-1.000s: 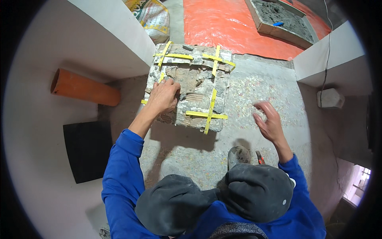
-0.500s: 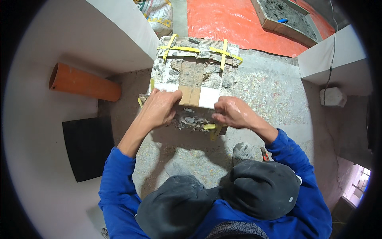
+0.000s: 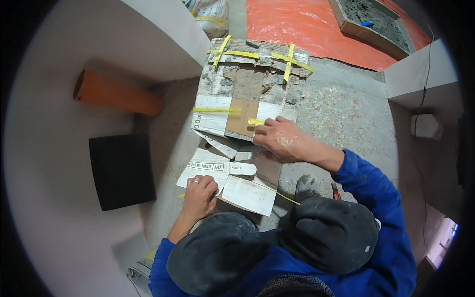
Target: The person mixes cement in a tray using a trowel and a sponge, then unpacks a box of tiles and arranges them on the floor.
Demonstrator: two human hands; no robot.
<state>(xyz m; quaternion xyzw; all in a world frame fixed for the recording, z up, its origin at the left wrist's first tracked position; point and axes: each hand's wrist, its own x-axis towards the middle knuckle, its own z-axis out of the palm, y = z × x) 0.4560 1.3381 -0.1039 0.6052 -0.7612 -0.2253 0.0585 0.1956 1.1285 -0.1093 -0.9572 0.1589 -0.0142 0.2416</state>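
Hands [image 3: 202, 197] at creased cardboard [image 3: 249, 108]; yellow strip [image 3: 254, 122] perhaps plastic.

Bright light falls on the cardboard box [image 3: 244, 115] and the speckled floor [image 3: 341, 114], while the left wall [image 3: 49, 148] is dimmer and greyish pink. Soft shadow lies around the orange pipe [image 3: 118, 94]. The red-orange sheet [image 3: 297, 29] shows shiny glare, and the window [image 3: 449, 241] is washed out. One yellow strip [image 3: 210, 110] smears with blur. Straight edges bend toward the rim, and the corners are black.
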